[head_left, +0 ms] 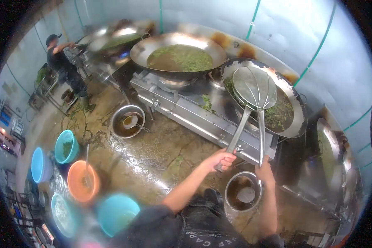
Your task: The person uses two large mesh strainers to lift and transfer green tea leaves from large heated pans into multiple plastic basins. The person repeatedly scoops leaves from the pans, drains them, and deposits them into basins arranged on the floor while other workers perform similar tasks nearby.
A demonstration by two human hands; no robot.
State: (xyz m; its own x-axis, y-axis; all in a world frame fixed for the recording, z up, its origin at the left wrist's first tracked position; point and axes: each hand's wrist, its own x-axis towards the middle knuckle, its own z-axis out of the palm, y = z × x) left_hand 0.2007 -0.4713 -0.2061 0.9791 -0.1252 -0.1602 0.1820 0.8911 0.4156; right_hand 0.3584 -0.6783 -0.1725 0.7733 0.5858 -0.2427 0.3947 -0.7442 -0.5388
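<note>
My left hand is closed around the flat metal handle of a large round skimmer. A second long-handled skimmer is gripped in my right hand. The two round heads overlap above the right-hand wok, hiding part of its inside; whether they touch the liquid I cannot tell. Dark liquid with green leaves fills this wok. On the floor below my hands stands a metal pot of brown liquid, with a ladle or strainer in it.
Another big wok of leafy liquid sits on the steel stove, where a loose green sprig lies. A metal basin and several plastic tubs, one orange, stand at left. Far left, a person works at other woks.
</note>
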